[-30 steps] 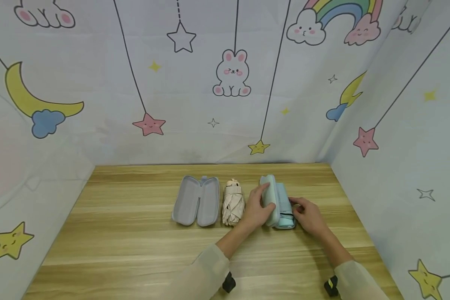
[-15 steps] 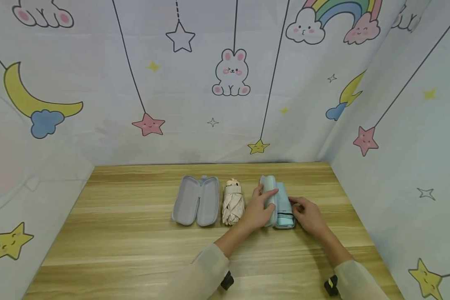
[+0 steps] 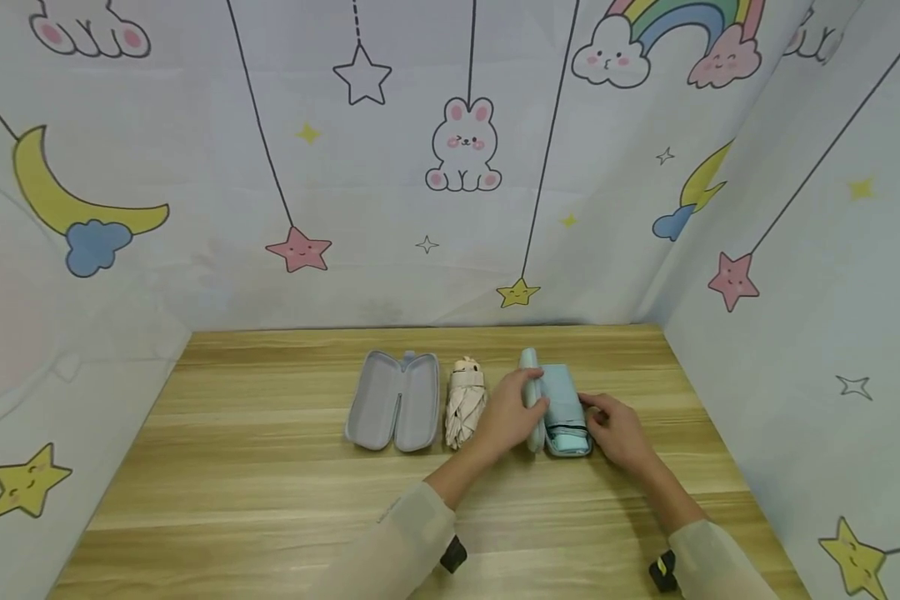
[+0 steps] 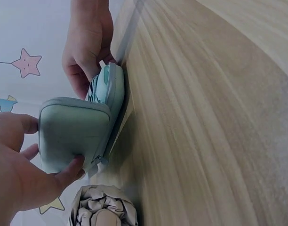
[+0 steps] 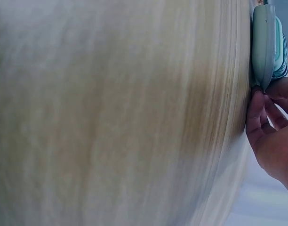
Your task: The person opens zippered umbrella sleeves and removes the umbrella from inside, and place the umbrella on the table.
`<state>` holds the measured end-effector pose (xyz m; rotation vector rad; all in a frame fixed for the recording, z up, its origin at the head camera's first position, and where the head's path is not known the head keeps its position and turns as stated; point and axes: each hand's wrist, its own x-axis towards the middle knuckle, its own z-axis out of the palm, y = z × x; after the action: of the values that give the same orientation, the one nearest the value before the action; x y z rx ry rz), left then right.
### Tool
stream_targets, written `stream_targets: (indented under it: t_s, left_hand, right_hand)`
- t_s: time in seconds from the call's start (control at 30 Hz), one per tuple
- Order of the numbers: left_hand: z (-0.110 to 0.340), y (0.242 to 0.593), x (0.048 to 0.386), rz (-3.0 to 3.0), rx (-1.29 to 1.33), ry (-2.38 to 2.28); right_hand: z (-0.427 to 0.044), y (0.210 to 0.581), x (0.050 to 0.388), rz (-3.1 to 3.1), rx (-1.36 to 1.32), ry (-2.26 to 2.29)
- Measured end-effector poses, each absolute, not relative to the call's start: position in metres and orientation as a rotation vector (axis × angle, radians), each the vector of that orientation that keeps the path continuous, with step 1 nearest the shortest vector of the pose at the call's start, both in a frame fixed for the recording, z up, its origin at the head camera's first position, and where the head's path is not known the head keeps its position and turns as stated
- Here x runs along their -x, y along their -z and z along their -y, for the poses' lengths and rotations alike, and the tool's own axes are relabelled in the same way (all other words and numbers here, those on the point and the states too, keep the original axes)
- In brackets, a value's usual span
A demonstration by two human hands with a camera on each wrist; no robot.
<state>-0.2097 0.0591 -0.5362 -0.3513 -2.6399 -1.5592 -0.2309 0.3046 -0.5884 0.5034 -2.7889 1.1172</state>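
Note:
A mint zip case [image 3: 534,435] stands unzipped at the right, its lid raised on edge. Inside its base lies a folded light-blue umbrella [image 3: 562,396] with a dark band round it. My left hand [image 3: 512,412] grips the lid between thumb and fingers; the left wrist view shows the thumb [image 4: 71,172] on the lid's outer face. On the other side, my right hand [image 3: 618,433] pinches the right rim of the case base. In the right wrist view its fingertips [image 5: 258,94] meet the case edge; the exact contact is partly hidden.
Left of my left hand lies a beige folded umbrella [image 3: 465,408]. Beyond it a grey case [image 3: 375,404] lies open on the wooden table [image 3: 255,483]. A printed cloth wall [image 3: 390,183] rises behind the table's back edge.
My left hand has swung the mint lid leftward, away from the base, so more of the light-blue umbrella shows. My right hand has stayed in place.

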Motion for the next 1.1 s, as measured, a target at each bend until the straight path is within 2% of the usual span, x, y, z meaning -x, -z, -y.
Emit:
stream_targets:
  t_s: [0.5, 1.1]
  left_hand:
    - [-0.049, 0.52, 0.205, 2.76, 0.28, 1.353]
    - [-0.042, 0.521, 0.208, 2.922, 0.277, 1.142]
  right_hand:
    - [-0.303, 0.592, 0.234, 2.776, -0.519, -1.046]
    - [-0.306, 0.587, 0.23, 2.782, -0.51, -1.054]
